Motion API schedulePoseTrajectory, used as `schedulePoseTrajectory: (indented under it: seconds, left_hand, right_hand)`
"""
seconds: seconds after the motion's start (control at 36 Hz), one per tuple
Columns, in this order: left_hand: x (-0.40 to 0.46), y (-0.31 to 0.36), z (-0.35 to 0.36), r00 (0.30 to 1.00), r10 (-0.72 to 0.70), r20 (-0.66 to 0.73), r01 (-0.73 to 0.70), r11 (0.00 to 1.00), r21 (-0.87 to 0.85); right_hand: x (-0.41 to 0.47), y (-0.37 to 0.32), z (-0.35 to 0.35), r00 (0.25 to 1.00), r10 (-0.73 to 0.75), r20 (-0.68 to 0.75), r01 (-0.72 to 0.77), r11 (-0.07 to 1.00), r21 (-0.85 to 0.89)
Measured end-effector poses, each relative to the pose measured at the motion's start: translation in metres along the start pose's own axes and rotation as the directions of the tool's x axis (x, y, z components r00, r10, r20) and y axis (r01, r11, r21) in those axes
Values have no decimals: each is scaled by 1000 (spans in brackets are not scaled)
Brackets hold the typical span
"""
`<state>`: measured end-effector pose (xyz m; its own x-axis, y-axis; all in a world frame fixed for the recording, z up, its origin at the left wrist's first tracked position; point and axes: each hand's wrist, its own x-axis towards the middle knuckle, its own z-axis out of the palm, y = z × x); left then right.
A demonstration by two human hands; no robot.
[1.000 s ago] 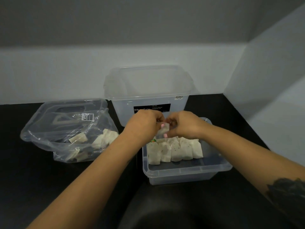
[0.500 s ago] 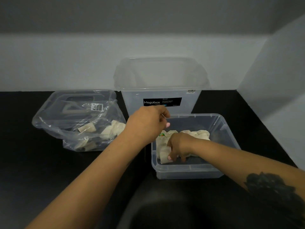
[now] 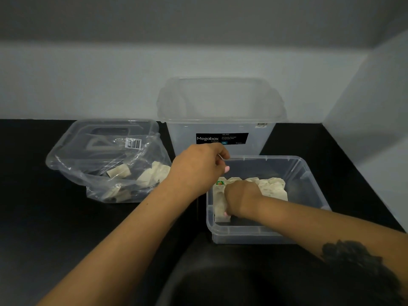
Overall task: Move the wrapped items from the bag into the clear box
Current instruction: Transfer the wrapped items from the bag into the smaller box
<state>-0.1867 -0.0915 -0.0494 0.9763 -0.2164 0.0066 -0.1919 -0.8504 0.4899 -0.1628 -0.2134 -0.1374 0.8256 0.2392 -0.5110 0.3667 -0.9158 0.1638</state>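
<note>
The clear box [image 3: 309, 195] sits on the black counter at front right, with a row of white wrapped items [image 3: 273, 188] lined up inside. My right hand [image 3: 241, 198] reaches into the box's left end, its fingers curled over the leftmost wrapped item [image 3: 219, 208]. My left hand [image 3: 198, 170] is curled at the box's back-left corner and seems to grip the rim there. To the left lies the clear plastic bag [image 3: 99, 173], open and crumpled, holding several more wrapped items [image 3: 154, 175].
A tall clear Megabox tub [image 3: 220, 120] with its lid on stands right behind the box. A clear lid with a handle [image 3: 106, 133] lies under the bag's far side. Walls close off the back and right. A dark rounded surface [image 3: 242, 283] fills the near foreground.
A second ago both hands pinched one wrapped item above the box. My right hand has since lowered it into the box's left end, while my left hand stayed at the box's back-left corner.
</note>
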Motion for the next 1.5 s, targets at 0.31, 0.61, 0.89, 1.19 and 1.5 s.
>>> schedulePoseTrajectory:
  seconds: [0.31, 0.61, 0.89, 1.19, 1.5]
  left_hand:
    - [1, 2, 3, 1000, 3, 6, -3, 1000, 4]
    - [3, -1, 4, 1000, 2, -9, -2, 1000, 28]
    - [0, 3, 3, 999, 0, -46, -1, 1000, -5]
    - [-11, -30, -40, 967, -32, -255, 14, 998, -69]
    - [-17, -103, -94, 941, -121, -316, 116, 993, -36]
  right_hand:
    - [6, 0, 1, 999, 27, 20, -27, 1000, -11]
    - [-8, 9, -12, 999, 49, 3, -49, 995, 85]
    - [-25, 23, -24, 996, 86, -9, -83, 982, 169]
    - [-49, 32, -78, 935, 105, -340, 48, 910, 412]
    - [-44, -25, -130, 843, 140, -520, 205, 810, 550]
